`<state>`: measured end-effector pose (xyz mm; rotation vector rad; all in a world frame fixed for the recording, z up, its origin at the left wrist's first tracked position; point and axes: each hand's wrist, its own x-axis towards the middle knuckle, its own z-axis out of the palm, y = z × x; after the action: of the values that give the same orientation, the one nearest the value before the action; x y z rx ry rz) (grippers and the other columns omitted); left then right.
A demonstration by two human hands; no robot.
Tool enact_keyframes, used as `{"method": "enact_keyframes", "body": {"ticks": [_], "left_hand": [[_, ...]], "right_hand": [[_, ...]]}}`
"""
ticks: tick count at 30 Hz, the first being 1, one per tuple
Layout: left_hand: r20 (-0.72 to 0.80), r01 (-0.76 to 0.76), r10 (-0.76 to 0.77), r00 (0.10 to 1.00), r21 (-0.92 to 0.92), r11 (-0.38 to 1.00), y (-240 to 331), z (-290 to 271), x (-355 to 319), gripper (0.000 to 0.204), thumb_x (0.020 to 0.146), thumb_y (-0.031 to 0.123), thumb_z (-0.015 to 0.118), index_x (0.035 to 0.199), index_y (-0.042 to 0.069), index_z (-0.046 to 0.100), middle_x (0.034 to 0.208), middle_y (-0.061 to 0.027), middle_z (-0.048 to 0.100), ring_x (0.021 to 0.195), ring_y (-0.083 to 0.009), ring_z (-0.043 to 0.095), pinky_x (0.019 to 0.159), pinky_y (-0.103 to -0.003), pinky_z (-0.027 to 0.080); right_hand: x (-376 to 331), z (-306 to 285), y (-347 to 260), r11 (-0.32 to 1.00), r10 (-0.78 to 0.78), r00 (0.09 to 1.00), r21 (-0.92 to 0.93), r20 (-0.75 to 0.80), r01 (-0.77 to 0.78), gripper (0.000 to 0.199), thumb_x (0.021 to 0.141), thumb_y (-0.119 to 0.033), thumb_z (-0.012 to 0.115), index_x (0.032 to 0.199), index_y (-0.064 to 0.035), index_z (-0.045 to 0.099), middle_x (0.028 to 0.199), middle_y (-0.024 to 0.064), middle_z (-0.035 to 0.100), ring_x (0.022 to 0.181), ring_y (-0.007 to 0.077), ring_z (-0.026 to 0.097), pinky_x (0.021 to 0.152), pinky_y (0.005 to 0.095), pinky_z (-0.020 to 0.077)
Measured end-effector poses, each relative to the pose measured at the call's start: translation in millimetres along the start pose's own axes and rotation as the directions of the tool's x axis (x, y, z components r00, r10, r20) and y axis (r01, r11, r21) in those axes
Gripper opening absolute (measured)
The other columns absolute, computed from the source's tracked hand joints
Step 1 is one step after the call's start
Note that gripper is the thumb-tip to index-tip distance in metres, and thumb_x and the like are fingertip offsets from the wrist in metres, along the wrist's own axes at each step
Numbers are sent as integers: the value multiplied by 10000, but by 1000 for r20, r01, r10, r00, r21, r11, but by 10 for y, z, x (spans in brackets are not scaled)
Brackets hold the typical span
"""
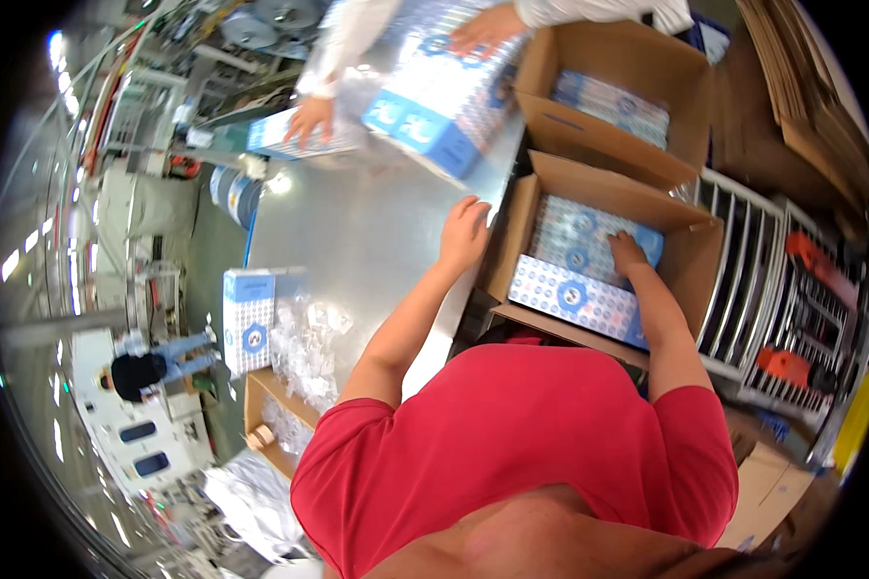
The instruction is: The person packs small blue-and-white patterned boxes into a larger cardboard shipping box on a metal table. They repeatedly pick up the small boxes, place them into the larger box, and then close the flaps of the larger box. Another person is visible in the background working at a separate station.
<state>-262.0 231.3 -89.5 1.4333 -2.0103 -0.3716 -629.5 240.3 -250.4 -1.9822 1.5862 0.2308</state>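
A brown cardboard carton [519, 227] stands open in front of me, holding blue-and-white patterned packs [572, 294]. My right hand [627, 253] reaches into it and presses flat on the packs, fingers spread. My left hand [464, 232] rests on the steel table [357, 222] at the carton's left wall, holding nothing. I wear a red shirt.
A second open carton [574, 130] with similar packs stands behind the first. Another person's hands [309, 118] push stacked blue-and-white packs [434, 106] across the far table. A white wire rack [743, 280] is on the right. Clear bags [304, 352] and a small box [248, 318] lie at the table's left.
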Motion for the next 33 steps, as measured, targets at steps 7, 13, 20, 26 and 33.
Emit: {"method": "enact_keyframes", "body": {"ticks": [7,13,20,26,33], "left_hand": [[-203,419,-373,905,291,860,-972,-607,-861,461,788,178,634,1195,1,512,1274,-272,447,1167,-421,442,987,-483,365],[-115,461,-470,875,491,739,-852,-391,-1380,598,872,338,533,1361,25,390,1447,-244,295,1363,-366,248,1105,-517,179],[-145,495,-479,865,398,772,-761,-487,-1405,602,879,355,520,1377,45,384,1470,-205,286,1381,-325,236,1110,-510,163],[-157,495,-473,867,392,776,-832,-413,-1448,594,871,353,535,1362,45,406,1453,-207,317,1368,-328,263,1105,-514,166],[-167,487,-460,872,390,782,-808,-472,-1425,595,867,358,542,1353,40,416,1445,-216,325,1363,-335,269,1102,-515,165]], "right_hand": [[465,212,-346,869,443,846,90,299,-487,999,741,-85,635,1496,-204,-9,1502,290,42,1347,442,265,1084,394,331],[702,204,-785,909,116,949,355,292,-220,993,611,-150,708,1456,-33,197,1192,304,537,886,354,654,660,395,560],[502,-41,-1081,996,-41,956,92,291,15,742,711,-380,673,1297,32,480,1283,253,521,1200,351,507,988,359,413],[300,66,-587,921,-109,953,389,283,-10,700,829,-504,550,1292,17,497,1286,246,521,1210,348,494,1000,356,393],[-83,-395,-1346,799,-32,871,536,491,-273,689,893,-535,477,1393,-69,397,1310,224,498,1197,298,489,967,378,417]]}}
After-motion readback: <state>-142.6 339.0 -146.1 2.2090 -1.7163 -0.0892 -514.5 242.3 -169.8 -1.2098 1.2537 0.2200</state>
